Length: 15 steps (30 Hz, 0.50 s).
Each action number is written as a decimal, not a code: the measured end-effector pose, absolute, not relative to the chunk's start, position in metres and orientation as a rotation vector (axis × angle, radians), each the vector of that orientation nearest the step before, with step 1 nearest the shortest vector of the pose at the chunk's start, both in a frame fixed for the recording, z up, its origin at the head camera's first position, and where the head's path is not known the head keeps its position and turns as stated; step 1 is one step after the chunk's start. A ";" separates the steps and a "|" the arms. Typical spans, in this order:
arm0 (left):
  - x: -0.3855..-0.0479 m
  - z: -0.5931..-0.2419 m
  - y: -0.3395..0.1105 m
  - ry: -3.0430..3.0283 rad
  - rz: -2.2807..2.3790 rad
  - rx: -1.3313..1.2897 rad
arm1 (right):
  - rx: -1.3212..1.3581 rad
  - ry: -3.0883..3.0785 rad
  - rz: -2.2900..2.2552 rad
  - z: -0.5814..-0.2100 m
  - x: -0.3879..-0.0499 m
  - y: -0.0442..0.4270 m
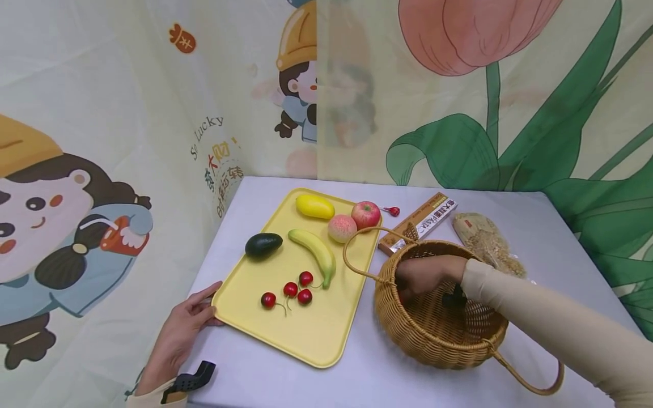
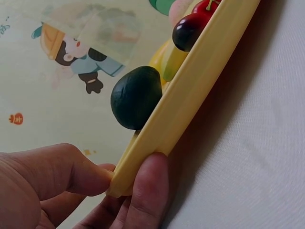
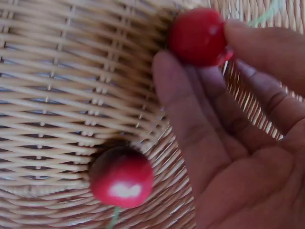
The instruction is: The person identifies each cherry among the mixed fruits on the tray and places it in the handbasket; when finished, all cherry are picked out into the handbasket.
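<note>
My left hand (image 1: 178,334) grips the near-left corner of a yellow tray (image 1: 316,343), thumb on one side of the rim and fingers on the other in the left wrist view. On the tray lie several cherries (image 1: 290,289), a banana (image 1: 317,256), an avocado (image 1: 263,246), a yellow mango-like fruit (image 1: 314,206), a peach (image 1: 342,228) and an apple (image 1: 365,214). My right hand (image 1: 431,273) reaches inside a wicker basket (image 1: 408,334). Between its thumb and fingers it pinches a red cherry (image 3: 196,37). Another cherry (image 3: 121,177) lies on the wicker beside the hand.
Behind the basket lie a pasta box (image 1: 425,221) and a plastic bag of dried noodles (image 1: 487,241). A small red item (image 1: 393,211) is next to the box. One basket handle (image 1: 352,266) arches over the tray's right edge. Printed cloth (image 1: 275,158) hangs behind the table.
</note>
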<state>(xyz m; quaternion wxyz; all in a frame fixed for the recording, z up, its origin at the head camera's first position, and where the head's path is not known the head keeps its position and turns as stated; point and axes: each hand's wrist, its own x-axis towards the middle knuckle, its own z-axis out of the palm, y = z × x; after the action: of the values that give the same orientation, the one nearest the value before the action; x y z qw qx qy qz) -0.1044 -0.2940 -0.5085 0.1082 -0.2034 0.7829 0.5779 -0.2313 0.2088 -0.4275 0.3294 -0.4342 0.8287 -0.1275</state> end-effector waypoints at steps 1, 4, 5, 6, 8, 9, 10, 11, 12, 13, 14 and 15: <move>-0.105 -0.509 -0.293 2.304 1.703 -0.599 | -1.189 2.166 -0.308 -0.427 -0.229 0.207; -0.106 -0.509 -0.293 2.300 1.716 -0.601 | -1.294 2.164 -0.255 -0.424 -0.225 0.203; -0.106 -0.510 -0.293 2.298 1.718 -0.606 | -1.311 2.165 -0.245 -0.423 -0.224 0.202; -0.107 -0.510 -0.292 2.296 1.714 -0.617 | -1.321 2.165 -0.239 -0.422 -0.224 0.202; -0.107 -0.510 -0.293 2.281 1.720 -0.632 | -1.291 2.197 -0.219 -0.420 -0.222 0.202; -0.107 -0.511 -0.293 2.274 1.725 -0.636 | -1.263 2.212 -0.216 -0.418 -0.221 0.202; -0.107 -0.511 -0.293 2.268 1.728 -0.641 | -1.233 2.227 -0.212 -0.417 -0.220 0.203; -0.107 -0.511 -0.293 2.264 1.730 -0.643 | -1.204 2.244 -0.211 -0.415 -0.218 0.204; -0.107 -0.512 -0.293 2.264 1.729 -0.646 | -1.175 2.264 -0.205 -0.413 -0.216 0.205; -0.107 -0.511 -0.293 2.267 1.724 -0.649 | -1.147 2.288 -0.192 -0.410 -0.213 0.205; -0.107 -0.511 -0.293 2.270 1.720 -0.653 | -1.140 2.309 -0.183 -0.408 -0.210 0.206; -0.106 -0.510 -0.293 2.275 1.711 -0.657 | -1.137 2.333 -0.173 -0.404 -0.208 0.206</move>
<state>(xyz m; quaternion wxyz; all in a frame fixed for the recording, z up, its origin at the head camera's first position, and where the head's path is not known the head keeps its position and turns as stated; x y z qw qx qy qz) -0.1063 -0.2933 -0.5104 0.1098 -0.2237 0.7740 0.5821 -0.2077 0.2063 -0.4042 0.2670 -0.4214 0.8643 -0.0642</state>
